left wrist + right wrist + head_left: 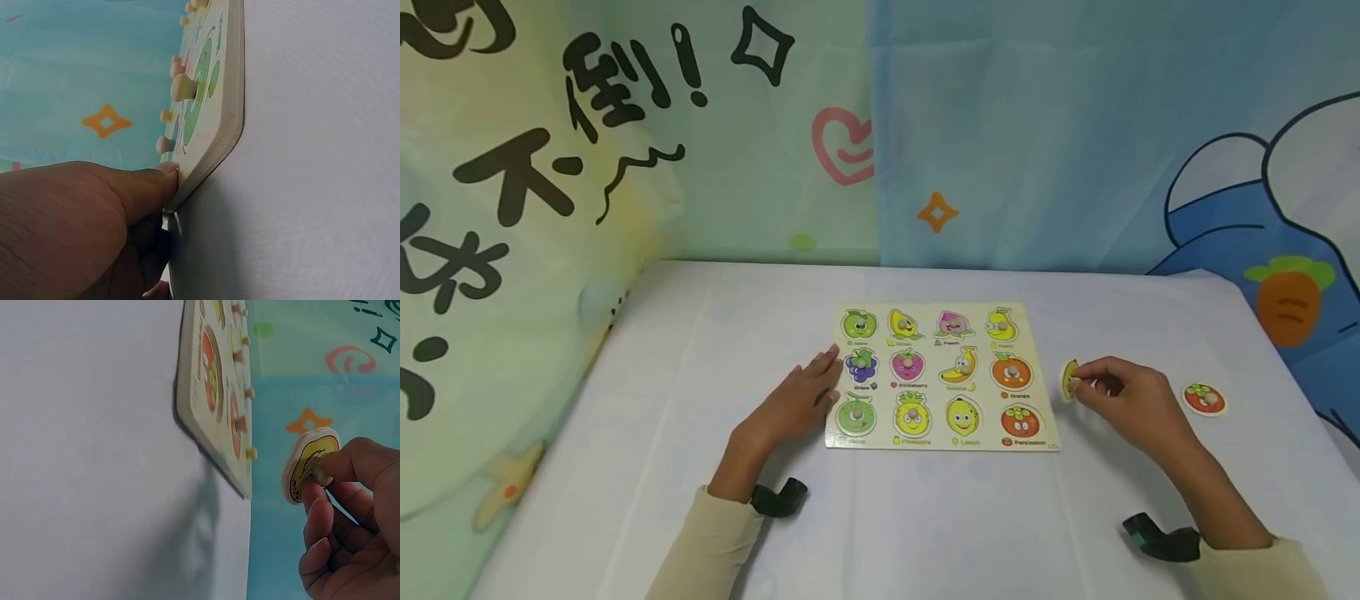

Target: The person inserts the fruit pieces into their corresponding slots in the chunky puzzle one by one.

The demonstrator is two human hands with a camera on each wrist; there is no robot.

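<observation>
A pale wooden fruit puzzle board lies flat on the white tabletop, with fruit pictures in rows, many bearing small knobs. My left hand rests against its left edge, fingers extended; in the left wrist view the thumb touches the board's side. Just right of the board, my right hand pinches a yellow fruit puzzle piece by its knob between thumb and fingers. That piece is raised and tilted, its printed front partly hidden by the fingers. A red persimmon piece lies right of this hand.
A white cloth covers the table. Printed curtains with cartoon figures and lettering hang behind it and along the left side. A black wrist device sits on the left wrist, another on the right.
</observation>
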